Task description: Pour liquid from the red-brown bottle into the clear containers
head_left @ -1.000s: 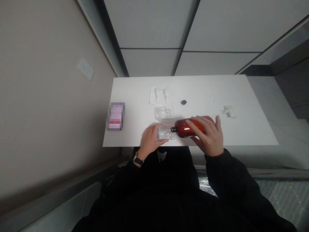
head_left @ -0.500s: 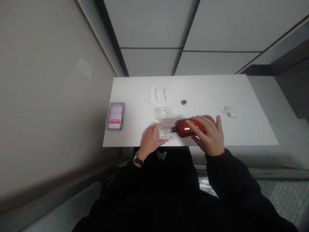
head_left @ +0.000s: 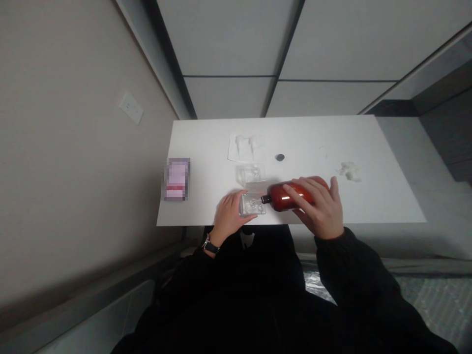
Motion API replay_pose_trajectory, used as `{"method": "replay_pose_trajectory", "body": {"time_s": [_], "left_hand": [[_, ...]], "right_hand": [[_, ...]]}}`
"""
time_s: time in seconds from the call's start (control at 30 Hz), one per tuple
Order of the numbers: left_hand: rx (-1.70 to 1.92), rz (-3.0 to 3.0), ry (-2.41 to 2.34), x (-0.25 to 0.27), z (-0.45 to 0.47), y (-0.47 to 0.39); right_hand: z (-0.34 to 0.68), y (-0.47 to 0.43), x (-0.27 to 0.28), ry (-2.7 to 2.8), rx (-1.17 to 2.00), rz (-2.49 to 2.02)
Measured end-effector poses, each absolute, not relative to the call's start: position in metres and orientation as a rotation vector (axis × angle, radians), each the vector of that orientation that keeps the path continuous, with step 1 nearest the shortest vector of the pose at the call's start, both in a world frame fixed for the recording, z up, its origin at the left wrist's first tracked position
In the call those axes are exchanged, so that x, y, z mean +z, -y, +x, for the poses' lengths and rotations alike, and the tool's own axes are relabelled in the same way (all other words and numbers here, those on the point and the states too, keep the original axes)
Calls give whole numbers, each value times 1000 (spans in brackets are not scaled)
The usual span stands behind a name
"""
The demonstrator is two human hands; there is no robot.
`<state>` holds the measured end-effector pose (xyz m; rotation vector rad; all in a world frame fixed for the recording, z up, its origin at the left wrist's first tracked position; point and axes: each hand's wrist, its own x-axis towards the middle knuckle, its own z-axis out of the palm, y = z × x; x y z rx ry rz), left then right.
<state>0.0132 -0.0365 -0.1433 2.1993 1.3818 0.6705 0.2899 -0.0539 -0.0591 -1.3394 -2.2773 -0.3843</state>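
My right hand [head_left: 319, 206] is wrapped round a reddish-brown bottle [head_left: 282, 196], which it holds tipped over on its side. The uncapped dark neck of the bottle points left, over the opening of a clear square bottle [head_left: 248, 209]. Around the left end of that clear bottle, my left hand [head_left: 229, 211] closes with thumb and fingers. Whether liquid is running between the two necks is too small to tell. Just behind stands a second clear square bottle [head_left: 253, 173], touched by neither hand.
Two white pump heads [head_left: 245, 145] lie on a white sheet at the back of the white table [head_left: 383, 196]. A dark round cap [head_left: 280, 157] sits to their right. Crumpled tissue [head_left: 350, 171] lies at the right, and a blurred pink box [head_left: 177, 179] at the left edge.
Both hands and the bottles hold almost the same pose. The whole view has shifted very slightly.
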Motion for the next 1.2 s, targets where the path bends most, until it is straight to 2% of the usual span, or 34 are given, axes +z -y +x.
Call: {"method": "replay_pose_trajectory", "body": {"time_s": [1.2], "left_hand": [[667,2196,-1376,-146,13,36]], "right_hand": [[292,52,-54,2316,-487,-1314]]}}
